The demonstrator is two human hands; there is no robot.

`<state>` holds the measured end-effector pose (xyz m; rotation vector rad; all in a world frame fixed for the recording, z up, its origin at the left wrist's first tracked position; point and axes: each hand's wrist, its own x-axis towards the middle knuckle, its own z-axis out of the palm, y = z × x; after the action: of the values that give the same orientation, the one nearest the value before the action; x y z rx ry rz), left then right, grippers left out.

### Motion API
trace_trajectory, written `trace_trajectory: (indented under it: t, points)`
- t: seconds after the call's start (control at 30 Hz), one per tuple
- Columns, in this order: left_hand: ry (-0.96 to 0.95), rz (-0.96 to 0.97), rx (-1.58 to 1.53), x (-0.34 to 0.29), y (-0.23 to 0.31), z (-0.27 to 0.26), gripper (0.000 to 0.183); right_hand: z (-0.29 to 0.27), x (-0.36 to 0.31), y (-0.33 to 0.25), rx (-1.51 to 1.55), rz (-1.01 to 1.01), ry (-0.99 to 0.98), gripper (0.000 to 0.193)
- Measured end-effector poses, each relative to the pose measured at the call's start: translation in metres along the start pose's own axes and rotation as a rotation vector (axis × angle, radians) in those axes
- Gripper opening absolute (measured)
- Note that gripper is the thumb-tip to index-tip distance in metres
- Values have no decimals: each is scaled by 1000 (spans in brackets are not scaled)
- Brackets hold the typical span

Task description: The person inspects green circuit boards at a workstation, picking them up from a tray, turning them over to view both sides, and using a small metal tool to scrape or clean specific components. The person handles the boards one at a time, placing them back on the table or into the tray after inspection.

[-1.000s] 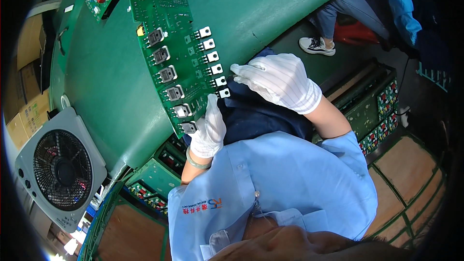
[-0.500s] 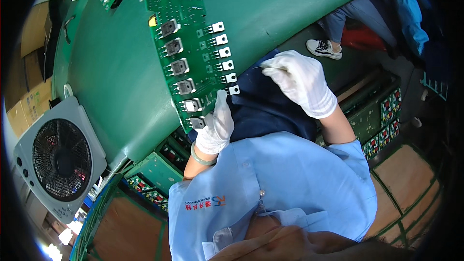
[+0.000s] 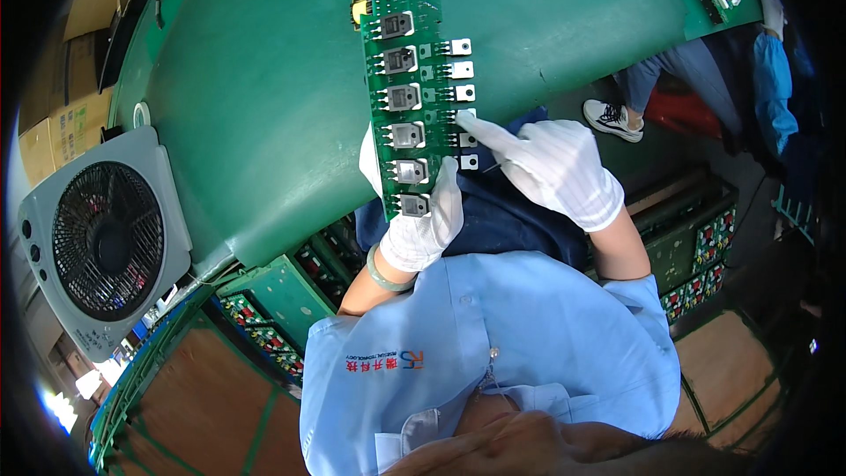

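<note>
The green circuit board lies at the near edge of the green work table, its lower end jutting past the rim over my lap. It is long and narrow, with a column of grey, metal-tabbed power components down its middle and a row of small silvery tabs along its right side. My left hand, in a white glove, grips the board's lower end, fingers wrapped up over the bottom component. My right hand, also gloved, is loosely open, its forefinger laid on one of the silvery tabs. I judge the overhang the risk: if my left grip slackens, the board could tip off the edge, and a hard press might bend a tab.
</note>
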<state>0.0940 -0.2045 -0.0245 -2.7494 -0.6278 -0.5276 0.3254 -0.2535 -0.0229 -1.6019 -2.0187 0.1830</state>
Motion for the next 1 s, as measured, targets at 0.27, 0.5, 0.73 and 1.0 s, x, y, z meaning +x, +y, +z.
trace_trajectory:
  t: [0.27,0.5,0.73,1.0]
  points:
    - [-16,41,104,-4,-3,0,41,-15,-30,4,175,-41,-268,32]
    - [83,-221,-358,-8,0,11,42,-9,-37,-1,264,134,-20,16]
    - [69,-96,-457,-28,-9,-5,50,2,-30,-3,285,149,129,14]
    - [90,-693,-945,-5,-12,-13,34,-8,-31,-12,234,292,-152,22]
